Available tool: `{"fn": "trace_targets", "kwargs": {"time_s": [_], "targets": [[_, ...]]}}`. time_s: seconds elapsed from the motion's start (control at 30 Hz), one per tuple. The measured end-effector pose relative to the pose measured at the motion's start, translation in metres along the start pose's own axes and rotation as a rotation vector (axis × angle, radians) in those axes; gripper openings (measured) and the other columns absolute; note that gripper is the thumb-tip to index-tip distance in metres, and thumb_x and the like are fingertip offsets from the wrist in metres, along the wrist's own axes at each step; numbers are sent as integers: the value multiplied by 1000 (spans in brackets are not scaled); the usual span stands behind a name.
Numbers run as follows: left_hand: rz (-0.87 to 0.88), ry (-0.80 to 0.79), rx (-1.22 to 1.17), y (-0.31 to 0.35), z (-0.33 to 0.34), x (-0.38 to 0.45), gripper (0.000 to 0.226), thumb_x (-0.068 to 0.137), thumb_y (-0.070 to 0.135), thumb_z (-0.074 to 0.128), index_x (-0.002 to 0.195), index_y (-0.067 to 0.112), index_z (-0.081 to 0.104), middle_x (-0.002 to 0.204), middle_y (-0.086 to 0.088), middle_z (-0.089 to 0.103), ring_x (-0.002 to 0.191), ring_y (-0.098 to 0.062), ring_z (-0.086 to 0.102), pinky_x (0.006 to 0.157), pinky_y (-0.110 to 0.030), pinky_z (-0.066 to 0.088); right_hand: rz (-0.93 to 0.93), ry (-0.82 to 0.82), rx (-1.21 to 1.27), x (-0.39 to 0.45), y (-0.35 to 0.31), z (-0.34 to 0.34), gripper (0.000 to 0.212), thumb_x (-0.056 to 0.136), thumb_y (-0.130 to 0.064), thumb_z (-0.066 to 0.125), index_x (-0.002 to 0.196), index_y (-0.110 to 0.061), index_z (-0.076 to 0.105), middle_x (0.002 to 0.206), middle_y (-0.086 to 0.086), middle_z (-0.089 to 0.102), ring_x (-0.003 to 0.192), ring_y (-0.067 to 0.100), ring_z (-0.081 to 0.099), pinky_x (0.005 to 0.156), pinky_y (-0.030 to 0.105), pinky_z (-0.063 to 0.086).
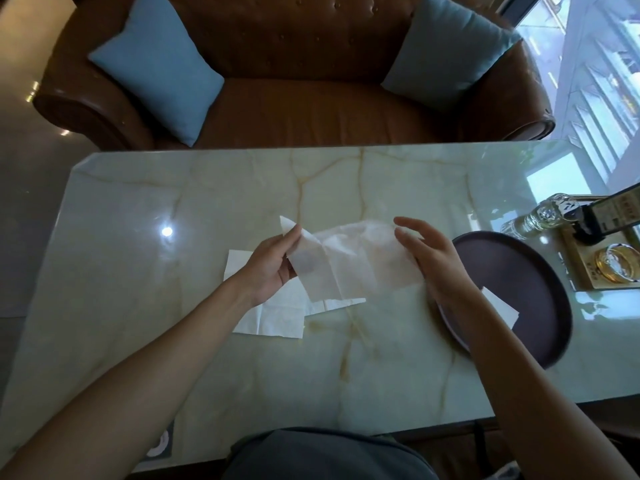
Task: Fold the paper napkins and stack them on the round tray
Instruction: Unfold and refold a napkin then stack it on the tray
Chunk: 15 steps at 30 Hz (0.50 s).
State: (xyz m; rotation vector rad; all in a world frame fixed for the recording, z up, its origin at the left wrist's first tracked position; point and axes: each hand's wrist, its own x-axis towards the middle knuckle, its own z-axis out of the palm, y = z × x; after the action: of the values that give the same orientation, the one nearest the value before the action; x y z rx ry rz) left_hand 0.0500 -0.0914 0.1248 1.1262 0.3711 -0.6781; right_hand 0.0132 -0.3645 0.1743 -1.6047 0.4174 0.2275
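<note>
Held up over the middle of the pale marbled worktop [207, 188]: one thin, creased paper napkin [349, 261], spread between both hands and lifted clear of the surface; pinched at its left edge by the left hand [273, 263], thumb in front and fingers curled behind, an upper corner poking up past the fingertips; at its right edge, the right hand [429, 258], thumb and fingers loosely bent round the border of the sheet, though whether actually gripping or only touching cannot be told; below and partly hidden by the left hand and the raised sheet, more white napkins [273, 317] lying flat and overlapping on the worktop; to the right, just beyond the right wrist, the dark round tray [540, 271], flat on the worktop with its near-left rim covered by the right forearm; on the tray, one folded napkin [502, 306], peeking out beside that forearm; past the tray at the far right edge, a glass bottle [540, 216] lying on a wooden board [581, 271] with a dark stand; behind the worktop, a brown leather sofa [311, 98] with two blue cushions [159, 67].
</note>
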Motion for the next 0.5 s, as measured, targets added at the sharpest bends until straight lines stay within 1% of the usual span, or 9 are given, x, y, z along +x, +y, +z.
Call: {"fn": "trace_targets", "kwargs": {"time_s": [0.03, 0.1, 0.17, 0.2, 0.23, 0.3, 0.37, 0.43, 0.5], "targets": [[20, -20, 36, 3, 1, -3, 34, 104, 34, 52, 104, 7, 72, 100, -6, 76, 91, -17, 73, 86, -32, 60, 31, 22, -3, 2, 5, 3, 37, 84, -46, 74, 118, -31, 74, 107, 5, 77, 96, 20, 70, 88, 40, 53], [45, -49, 100, 8, 3, -9, 33, 104, 33, 53, 104, 6, 72, 103, -7, 76, 95, -18, 72, 93, -35, 59, 75, 40, -6, 5, 14, 10, 29, 92, -39, 72, 119, -27, 74, 106, 1, 75, 93, 15, 68, 81, 31, 54], [63, -53, 155, 10, 2, -11, 33, 105, 32, 52, 104, 5, 71, 103, -8, 76, 96, -20, 71, 96, -38, 58, 112, 58, 44, 10, 20, 15, 23, 96, -24, 68, 119, -22, 74, 91, -1, 71, 77, 11, 63, 62, 19, 48], [71, -46, 174, 11, 1, -12, 34, 105, 32, 52, 105, 3, 71, 104, -9, 75, 97, -21, 70, 97, -39, 57, 122, 57, 73, 11, 21, 15, 24, 97, -18, 68, 120, -20, 74, 84, -1, 68, 70, 10, 59, 56, 16, 45], [78, -33, 184, 13, -1, -13, 35, 105, 32, 52, 108, 2, 70, 105, -11, 74, 99, -23, 69, 98, -41, 55, 120, 50, 98, 11, 22, 16, 26, 97, -13, 66, 122, -17, 72, 80, -2, 67, 66, 9, 57, 55, 16, 44], [100, 8, 190, 15, -5, -14, 40, 104, 34, 53, 115, -2, 69, 111, -14, 72, 103, -26, 68, 101, -44, 53, 90, 29, 145, 9, 22, 14, 30, 97, -9, 65, 126, -16, 69, 76, -5, 67, 65, 8, 59, 59, 17, 48], [117, 52, 194, 15, -9, -14, 43, 103, 36, 55, 119, -2, 69, 112, -14, 72, 103, -25, 68, 101, -44, 52, 56, 20, 198, 6, 23, 12, 32, 98, -8, 64, 128, -17, 68, 75, -7, 68, 70, 7, 63, 66, 19, 51], [123, 76, 193, 15, -10, -15, 43, 102, 36, 57, 119, -1, 69, 110, -11, 72, 102, -24, 67, 100, -45, 52, 28, 0, 227, 3, 23, 12, 32, 97, -7, 65, 127, -18, 69, 78, -2, 67, 77, 11, 64, 74, 26, 51], [138, 80, 197, 15, -10, -15, 39, 101, 32, 61, 122, -1, 67, 110, -11, 71, 102, -25, 66, 102, -48, 51, 13, -13, 225, 3, 23, 12, 32, 95, -4, 66, 125, -18, 70, 76, -2, 62, 79, 13, 63, 78, 32, 49]]}}
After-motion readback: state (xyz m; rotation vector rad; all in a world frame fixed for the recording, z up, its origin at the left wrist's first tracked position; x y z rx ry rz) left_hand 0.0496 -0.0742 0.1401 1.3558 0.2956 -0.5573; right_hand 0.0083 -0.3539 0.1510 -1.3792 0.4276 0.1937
